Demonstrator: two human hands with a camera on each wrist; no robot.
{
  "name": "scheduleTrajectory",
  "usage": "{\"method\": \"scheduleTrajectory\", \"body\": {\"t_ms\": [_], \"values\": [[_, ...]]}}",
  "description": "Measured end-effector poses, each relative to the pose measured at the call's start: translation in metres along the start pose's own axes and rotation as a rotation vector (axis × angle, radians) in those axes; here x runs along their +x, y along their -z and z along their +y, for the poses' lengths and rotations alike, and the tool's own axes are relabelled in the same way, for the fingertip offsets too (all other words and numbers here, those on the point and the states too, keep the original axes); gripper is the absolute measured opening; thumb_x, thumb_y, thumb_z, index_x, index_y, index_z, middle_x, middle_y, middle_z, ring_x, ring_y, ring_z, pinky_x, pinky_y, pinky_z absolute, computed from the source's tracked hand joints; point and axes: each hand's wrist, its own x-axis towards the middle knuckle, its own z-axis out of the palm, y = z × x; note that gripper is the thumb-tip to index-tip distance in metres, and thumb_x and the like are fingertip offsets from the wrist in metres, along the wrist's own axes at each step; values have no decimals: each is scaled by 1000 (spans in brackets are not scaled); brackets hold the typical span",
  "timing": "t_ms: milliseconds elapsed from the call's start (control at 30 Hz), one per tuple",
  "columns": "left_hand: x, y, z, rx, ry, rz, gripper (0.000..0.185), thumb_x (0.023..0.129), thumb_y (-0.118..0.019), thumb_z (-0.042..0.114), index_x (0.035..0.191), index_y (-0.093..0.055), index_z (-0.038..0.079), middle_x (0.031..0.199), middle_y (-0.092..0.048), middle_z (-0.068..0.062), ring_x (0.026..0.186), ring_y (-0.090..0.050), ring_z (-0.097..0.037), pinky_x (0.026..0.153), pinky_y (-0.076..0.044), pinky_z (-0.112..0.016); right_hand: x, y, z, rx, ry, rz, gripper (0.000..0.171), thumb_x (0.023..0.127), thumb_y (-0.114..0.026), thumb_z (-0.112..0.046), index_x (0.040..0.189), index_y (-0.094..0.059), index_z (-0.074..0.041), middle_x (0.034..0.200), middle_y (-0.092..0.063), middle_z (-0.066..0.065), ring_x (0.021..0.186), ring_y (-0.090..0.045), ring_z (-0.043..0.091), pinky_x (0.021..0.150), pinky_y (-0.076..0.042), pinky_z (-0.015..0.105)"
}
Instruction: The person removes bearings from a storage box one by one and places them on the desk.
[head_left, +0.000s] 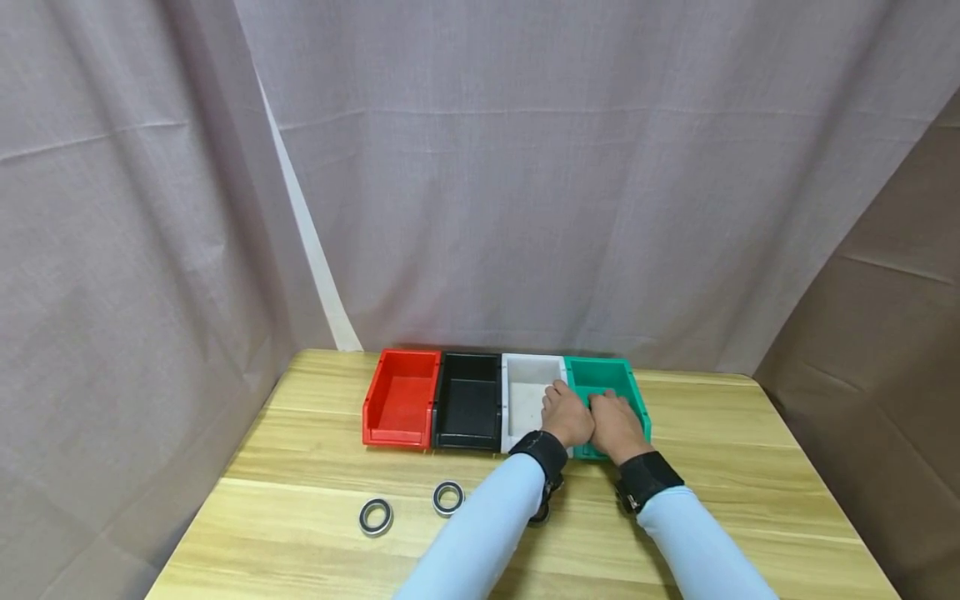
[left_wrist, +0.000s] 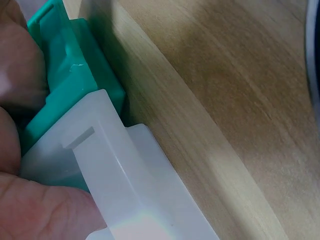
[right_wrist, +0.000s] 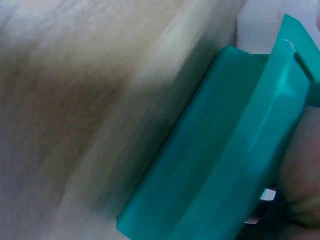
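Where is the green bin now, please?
In the head view, the green bin is at the right end of the bin row, beside the white bin, under both hands.

Your hands meet at two open-topped rectangular plastic bins: the green plastic bin (head_left: 609, 386), upright at the row's right end on the wooden table, touches the white plastic bin (head_left: 527, 393) beside it.
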Motion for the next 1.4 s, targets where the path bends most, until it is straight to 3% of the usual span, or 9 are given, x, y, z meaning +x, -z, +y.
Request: {"method": "scheduleTrajectory", "body": {"t_ms": [200, 433, 600, 733, 800, 1067, 1400], "values": [[7, -7, -1, -26, 24, -25, 64, 107, -56, 26, 157, -26, 0, 144, -42, -22, 130, -44, -32, 118, -41, -44, -16, 5, -4, -76, 6, 61, 39, 100, -66, -8, 135, -64, 10, 124, -63, 36, 110, -60, 54, 99, -53, 62], [2, 0, -4, -16, -20, -6, 64, 104, -59, 22, 154, -28, -4, 140, -44, -24, 125, -46, -33, 111, -44, -46, -52, 16, -15, -114, 82, 154, 61, 84, -84, -3, 138, -62, 13, 132, -63, 36, 116, -61, 55, 102, -53, 61], [24, -23, -20, -48, -49, 16, 65, 99, -64, 20, 149, -30, -3, 133, -45, -22, 118, -46, -32, 106, -45, -47, -85, 20, -23, -79, 104, 188, 57, 82, -80, 4, 137, -64, 12, 130, -63, 36, 111, -63, 54, 96, -57, 59], [42, -40, -29, -41, -53, 24, 68, 96, -67, 19, 149, -30, 2, 132, -45, -19, 118, -45, -30, 107, -45, -44, -106, 21, -29, -35, 77, 170, 48, 91, -73, 4, 137, -64, 11, 130, -64, 34, 112, -64, 52, 97, -58, 58], [44, -42, -28, -13, -52, 41, 66, 95, -67, 18, 148, -30, 2, 132, -45, -18, 118, -45, -30, 105, -45, -43, -113, 22, -31, -14, 61, 164, 44, 95, -69, 2, 137, -63, 12, 130, -64, 33, 114, -65, 51, 100, -56, 58], [4, -2, -3, 2, -37, 15, 63, 100, -64, 18, 149, -30, -2, 132, -47, -20, 120, -46, -31, 109, -45, -44, -123, 26, -38, 17, 25, 133, 43, 97, -69, 0, 138, -63, 11, 133, -64, 31, 122, -63, 52, 105, -54, 61], [-13, 12, 1, 0, -48, 15, 53, 104, -58, 19, 147, -33, -1, 130, -47, -18, 116, -46, -28, 110, -44, -41, -126, 21, -40, 12, 36, 74, 39, 95, -70, -1, 133, -68, 8, 121, -68, 24, 108, -68, 42, 95, -59, 55]]}}
